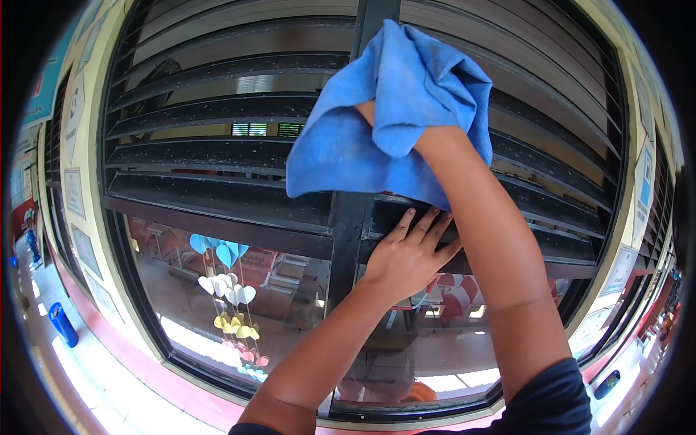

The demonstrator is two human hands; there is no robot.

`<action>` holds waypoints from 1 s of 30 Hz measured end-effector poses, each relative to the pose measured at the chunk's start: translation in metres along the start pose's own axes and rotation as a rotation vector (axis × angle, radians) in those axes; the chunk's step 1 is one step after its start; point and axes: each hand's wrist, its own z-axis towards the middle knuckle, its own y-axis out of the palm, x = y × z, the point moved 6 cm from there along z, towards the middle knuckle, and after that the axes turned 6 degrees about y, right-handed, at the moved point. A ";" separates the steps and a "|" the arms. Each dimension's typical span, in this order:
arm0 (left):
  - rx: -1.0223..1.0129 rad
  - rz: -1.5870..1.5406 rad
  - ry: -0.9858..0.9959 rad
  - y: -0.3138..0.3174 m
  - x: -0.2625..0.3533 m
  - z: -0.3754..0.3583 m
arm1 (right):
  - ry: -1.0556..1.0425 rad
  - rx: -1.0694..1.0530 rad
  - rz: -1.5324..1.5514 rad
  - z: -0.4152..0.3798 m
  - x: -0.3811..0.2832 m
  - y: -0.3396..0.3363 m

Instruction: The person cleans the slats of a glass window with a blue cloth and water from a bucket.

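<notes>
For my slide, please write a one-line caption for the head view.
Right hand presses a blue cloth on dusty window louvres; left hand rests flat on a lower slat.

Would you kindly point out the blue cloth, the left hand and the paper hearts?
blue cloth [341, 156], head view, lower left fold.
left hand [407, 254], head view, back of hand.
paper hearts [230, 290], head view, white hearts mid-string.

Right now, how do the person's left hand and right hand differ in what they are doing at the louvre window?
The left hand lies flat and bare, fingers spread on a dark slat, holding nothing. The right hand is higher up, mostly hidden under the blue cloth it holds near the central post. Both reach up from bare forearms to the same window.
</notes>
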 end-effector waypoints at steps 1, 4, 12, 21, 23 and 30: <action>-0.004 -0.007 -0.006 0.001 0.000 -0.001 | 0.085 -0.110 0.050 0.013 -0.003 -0.012; -0.015 0.002 -0.011 0.001 -0.001 -0.001 | 0.012 -0.289 0.192 0.015 -0.009 -0.014; -0.017 -0.007 0.004 0.000 -0.001 -0.002 | 0.134 -0.303 -0.017 0.046 -0.020 -0.054; -0.051 -0.013 0.000 -0.003 0.001 -0.001 | 0.006 -0.293 -0.121 0.013 0.008 -0.019; -0.058 -0.023 0.000 -0.003 0.000 0.000 | -0.174 -0.213 -0.178 0.019 0.015 -0.024; -0.057 0.011 -0.008 0.000 0.000 -0.001 | 0.111 -0.251 -0.105 0.072 0.049 -0.013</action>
